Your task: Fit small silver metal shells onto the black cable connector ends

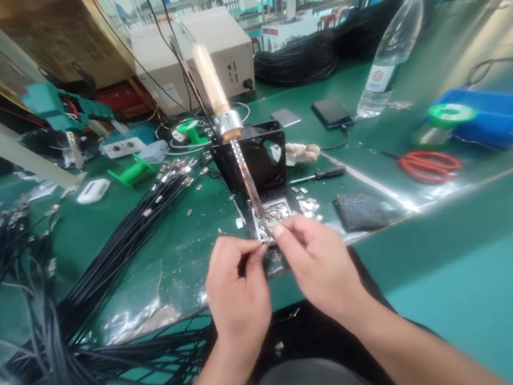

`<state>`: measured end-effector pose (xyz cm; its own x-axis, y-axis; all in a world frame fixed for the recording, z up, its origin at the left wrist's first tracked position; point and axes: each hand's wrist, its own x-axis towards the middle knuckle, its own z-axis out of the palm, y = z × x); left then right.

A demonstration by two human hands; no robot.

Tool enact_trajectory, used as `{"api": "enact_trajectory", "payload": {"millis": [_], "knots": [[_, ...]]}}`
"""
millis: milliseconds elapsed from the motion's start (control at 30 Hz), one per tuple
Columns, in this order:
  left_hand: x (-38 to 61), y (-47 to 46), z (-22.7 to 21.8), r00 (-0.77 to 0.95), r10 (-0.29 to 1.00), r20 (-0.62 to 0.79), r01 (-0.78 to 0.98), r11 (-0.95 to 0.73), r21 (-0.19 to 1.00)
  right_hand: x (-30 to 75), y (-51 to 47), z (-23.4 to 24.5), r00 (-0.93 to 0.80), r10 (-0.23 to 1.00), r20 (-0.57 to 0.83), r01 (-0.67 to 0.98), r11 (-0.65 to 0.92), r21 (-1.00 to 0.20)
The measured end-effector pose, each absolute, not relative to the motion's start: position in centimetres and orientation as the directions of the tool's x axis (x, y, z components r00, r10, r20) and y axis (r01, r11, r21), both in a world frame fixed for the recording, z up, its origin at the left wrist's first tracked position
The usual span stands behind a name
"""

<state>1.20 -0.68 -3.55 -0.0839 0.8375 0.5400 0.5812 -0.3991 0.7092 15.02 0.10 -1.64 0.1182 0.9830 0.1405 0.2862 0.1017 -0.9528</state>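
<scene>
A green table (176,233) is carrying a bottle (380,77), a phone (331,114), scissors (417,162), a screwdriver (328,173), a fan (271,158), black cables (111,246) and metal pieces (309,204).

1. Long soldering iron (230,125): pale tan wooden handle, silver metal collar, brown-tarnished shaft with a row of dark holes.
2. Small flat metal pieces (280,210): silver.
3. Square plastic fan (254,165): black.
4. Smooth counter (196,228): deep green.
5. Bundled thin cables (120,242): black, silver-tipped.
6. Loop-handled scissors (430,166): orange-red handles.
7. Rectangular plastic bin (498,112): bright blue.
8. Round solder spool (452,114): vivid green flange.
9. Clear plastic bottle (396,51): pale label (379,78) bearing a red hexagonal cluster.
10. Boxy metal machine (207,52): beige-grey.
</scene>
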Motion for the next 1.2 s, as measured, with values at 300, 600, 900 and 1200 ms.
{"api": "enact_trajectory", "payload": {"millis": [300, 600, 900, 1200], "knots": [[1.30, -0.63, -3.60, -0.100, 0.836, 0.540, 0.586, -0.389, 0.711, 15.09, 0.00, -1.69, 0.119, 0.982, 0.149, 0.285, 0.110, -0.952], [1.29, -0.69, -3.59, -0.102, 0.834, 0.542, 0.576, -0.395, 0.716, 14.96, -0.03, -1.42, 0.125, 0.981, 0.151, 0.289, 0.110, -0.951], [1.22, -0.86, -3.55, -0.098, 0.833, 0.545, 0.577, -0.398, 0.713, 14.91, -0.13, -1.62, 0.129, 0.980, 0.152, 0.289, 0.109, -0.951], [1.37, -0.69, -3.50, -0.102, 0.836, 0.539, 0.577, -0.392, 0.717, 14.86, -0.23, -1.69, 0.146, 0.979, 0.140, 0.285, 0.094, -0.954]]}}
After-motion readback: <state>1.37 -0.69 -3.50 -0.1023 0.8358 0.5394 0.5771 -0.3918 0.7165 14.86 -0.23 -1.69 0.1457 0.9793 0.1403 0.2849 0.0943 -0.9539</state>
